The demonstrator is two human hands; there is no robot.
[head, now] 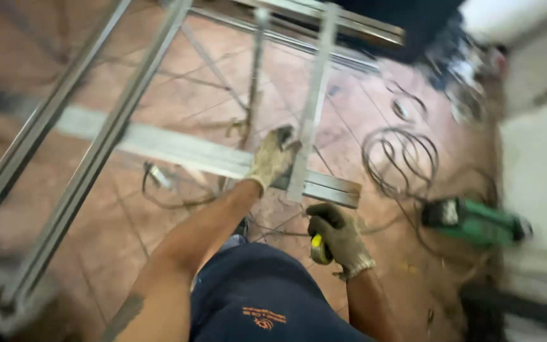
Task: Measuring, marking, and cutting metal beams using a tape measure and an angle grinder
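While left hand (272, 157) grips a metal bar (308, 120), right hand (338, 235) clutches a yellow tape measure (319, 249)

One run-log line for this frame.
left hand: grips metal bar | right hand: holds tape measure | floor: green power tool

Brightness: moderate, warm indoor light on the tiled floor (159, 95).
Brightest area: the white wall (539, 164) at right, nearly washed out.
Shadows: soft and faint under the metal frame (96, 145); dark patch at the top centre.
Blur: strong motion smear across the whole view, worst at the left and right edges.
Sharpest: the gloved left hand (272, 158) and right hand (340, 237), only moderately clear.
Glare: pale sheen along the metal bars.
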